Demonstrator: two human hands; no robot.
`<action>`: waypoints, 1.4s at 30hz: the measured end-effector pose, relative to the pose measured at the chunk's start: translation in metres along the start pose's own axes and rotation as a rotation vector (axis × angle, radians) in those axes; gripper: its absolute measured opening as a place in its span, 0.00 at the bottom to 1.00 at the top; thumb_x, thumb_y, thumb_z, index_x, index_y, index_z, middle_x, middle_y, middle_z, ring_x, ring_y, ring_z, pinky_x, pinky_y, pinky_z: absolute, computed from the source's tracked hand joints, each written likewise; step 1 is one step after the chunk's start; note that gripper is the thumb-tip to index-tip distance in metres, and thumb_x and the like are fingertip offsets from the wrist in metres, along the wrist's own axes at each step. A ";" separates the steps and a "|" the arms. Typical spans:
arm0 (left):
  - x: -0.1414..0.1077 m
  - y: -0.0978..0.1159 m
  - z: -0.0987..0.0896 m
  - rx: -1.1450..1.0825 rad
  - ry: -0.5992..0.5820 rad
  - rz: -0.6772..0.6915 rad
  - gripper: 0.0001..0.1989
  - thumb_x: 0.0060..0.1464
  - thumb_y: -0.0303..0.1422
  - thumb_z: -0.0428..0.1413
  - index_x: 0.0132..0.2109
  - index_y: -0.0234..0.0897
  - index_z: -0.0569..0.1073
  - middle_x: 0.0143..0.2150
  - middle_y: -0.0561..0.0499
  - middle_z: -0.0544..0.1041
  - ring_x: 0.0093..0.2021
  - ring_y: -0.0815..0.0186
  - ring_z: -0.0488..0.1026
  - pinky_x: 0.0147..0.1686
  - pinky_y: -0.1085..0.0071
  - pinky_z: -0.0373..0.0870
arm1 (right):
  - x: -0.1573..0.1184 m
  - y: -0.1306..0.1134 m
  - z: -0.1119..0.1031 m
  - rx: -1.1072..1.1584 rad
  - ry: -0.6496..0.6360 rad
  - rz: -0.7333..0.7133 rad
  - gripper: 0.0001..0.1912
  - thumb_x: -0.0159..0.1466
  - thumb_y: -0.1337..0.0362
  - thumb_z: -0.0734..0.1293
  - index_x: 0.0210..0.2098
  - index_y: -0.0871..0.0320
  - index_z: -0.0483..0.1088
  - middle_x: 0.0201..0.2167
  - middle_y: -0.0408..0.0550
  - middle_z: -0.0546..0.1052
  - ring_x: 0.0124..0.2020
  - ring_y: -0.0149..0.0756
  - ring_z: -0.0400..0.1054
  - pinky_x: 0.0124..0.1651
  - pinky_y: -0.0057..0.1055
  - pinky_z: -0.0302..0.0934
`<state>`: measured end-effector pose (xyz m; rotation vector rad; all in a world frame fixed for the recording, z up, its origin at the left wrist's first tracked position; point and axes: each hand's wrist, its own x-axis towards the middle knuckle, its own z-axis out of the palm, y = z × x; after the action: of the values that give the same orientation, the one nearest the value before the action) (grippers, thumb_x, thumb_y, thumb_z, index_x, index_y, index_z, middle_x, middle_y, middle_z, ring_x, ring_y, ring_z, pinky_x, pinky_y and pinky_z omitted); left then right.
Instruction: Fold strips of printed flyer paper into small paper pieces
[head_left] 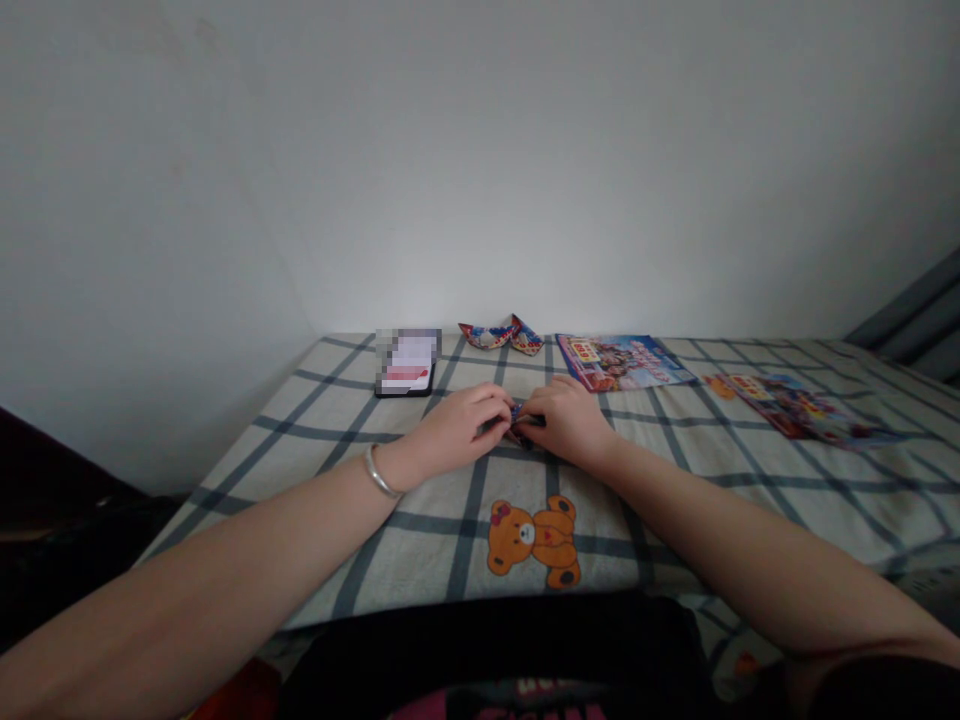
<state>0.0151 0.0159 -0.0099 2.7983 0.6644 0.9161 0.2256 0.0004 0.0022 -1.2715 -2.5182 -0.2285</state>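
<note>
My left hand (474, 425) and my right hand (568, 420) meet over the middle of the bed-like surface, fingers closed on a small piece of folded printed paper (517, 414). Most of that paper is hidden behind my fingers; only a bit of blue and a brownish edge shows between them. A silver bangle (382, 472) circles my left wrist. Beyond my hands, against the wall, lies a folded paper shape (495, 335) with pointed ends in red, white and blue. Right of it rests a flat colourful flyer (637, 362).
A phone (406, 365) with a lit, partly blurred screen lies at the back left. Another flyer (814, 410) lies farther right. The checked cloth (442, 545) carries a printed teddy bear (534, 540). A white wall (480, 180) rises behind, with dark grey fabric (911, 315) at the right.
</note>
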 end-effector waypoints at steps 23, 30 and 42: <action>0.000 0.002 -0.001 0.118 -0.090 -0.061 0.02 0.60 0.30 0.54 0.40 0.36 0.70 0.45 0.47 0.70 0.44 0.62 0.70 0.45 0.64 0.70 | -0.006 -0.007 -0.014 -0.108 -0.008 -0.021 0.07 0.63 0.65 0.67 0.35 0.55 0.80 0.32 0.48 0.80 0.42 0.42 0.67 0.50 0.37 0.52; -0.001 0.001 0.001 0.147 -0.103 -0.065 0.02 0.60 0.29 0.54 0.41 0.37 0.69 0.44 0.47 0.70 0.44 0.61 0.70 0.45 0.63 0.69 | -0.005 -0.005 -0.015 -0.148 -0.060 0.003 0.07 0.64 0.64 0.67 0.32 0.57 0.79 0.32 0.50 0.80 0.40 0.41 0.67 0.47 0.37 0.53; 0.000 0.001 -0.001 0.167 -0.098 -0.058 0.02 0.61 0.29 0.53 0.40 0.36 0.70 0.45 0.46 0.70 0.46 0.61 0.70 0.47 0.62 0.69 | -0.007 0.003 -0.012 -0.092 -0.044 -0.015 0.07 0.63 0.65 0.68 0.34 0.56 0.79 0.33 0.49 0.80 0.40 0.40 0.68 0.54 0.38 0.52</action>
<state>0.0144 0.0150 -0.0090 2.9280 0.8397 0.7402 0.2345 -0.0065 0.0112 -1.3055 -2.5824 -0.3274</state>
